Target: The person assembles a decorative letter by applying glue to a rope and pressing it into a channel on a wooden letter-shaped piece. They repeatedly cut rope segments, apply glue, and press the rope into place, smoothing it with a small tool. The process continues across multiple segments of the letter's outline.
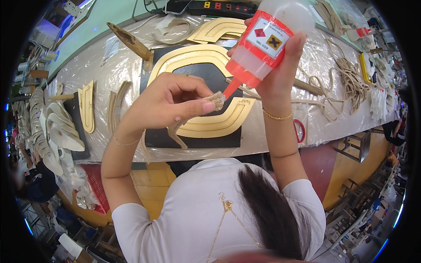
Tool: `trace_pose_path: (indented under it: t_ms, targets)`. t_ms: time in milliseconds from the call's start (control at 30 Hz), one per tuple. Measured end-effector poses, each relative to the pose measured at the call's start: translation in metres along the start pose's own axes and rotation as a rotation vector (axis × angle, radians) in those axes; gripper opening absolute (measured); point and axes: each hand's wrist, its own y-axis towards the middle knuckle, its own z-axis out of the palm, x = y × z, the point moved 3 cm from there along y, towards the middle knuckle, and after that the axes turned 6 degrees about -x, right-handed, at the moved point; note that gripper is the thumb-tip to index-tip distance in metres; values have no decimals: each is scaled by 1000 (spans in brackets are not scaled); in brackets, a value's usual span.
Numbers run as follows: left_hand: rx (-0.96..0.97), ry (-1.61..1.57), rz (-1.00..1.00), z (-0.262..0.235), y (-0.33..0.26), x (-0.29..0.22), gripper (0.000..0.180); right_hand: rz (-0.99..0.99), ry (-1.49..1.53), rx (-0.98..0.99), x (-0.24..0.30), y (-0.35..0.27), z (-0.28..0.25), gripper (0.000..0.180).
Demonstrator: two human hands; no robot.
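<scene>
My right hand (287,65) grips a clear squeeze bottle (251,63) with a red cap and nozzle, tipped nozzle-down. The nozzle tip meets the end of a beige woven strap (215,100). Thumb and fingers of my left hand (175,98) pinch that strap near its end, and its tail seems to hang below the hand. Beneath both hands lies a black board (201,70) bearing a cream, curved template (175,57) with slots. Whether liquid is coming out is too small to tell.
A pointed wooden stick (129,41) stands beyond the board. To the left lie beige strips (117,105), a smaller cream template (87,105) and white shoe-like pieces (61,127). Coiled beige cord (353,81) and red-handled scissors (300,130) are on the right.
</scene>
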Motion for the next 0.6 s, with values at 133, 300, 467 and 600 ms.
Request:
trace_pose_path:
  t_ms: [133,300,467,600]
  targets:
    - [-24,54,-78,0,-2,-1,19,-47,-52,112,6,0,3,91]
    - [-34,89,-121,2,-1,-2,21,-1,-15,266,-2,3,4,92]
    - [-36,141,-175,4,-1,-3,22,41,0,317,-6,8,7,90]
    - [-59,193,-125,5,0,-4,20,89,-87,346,-1,1,13,90]
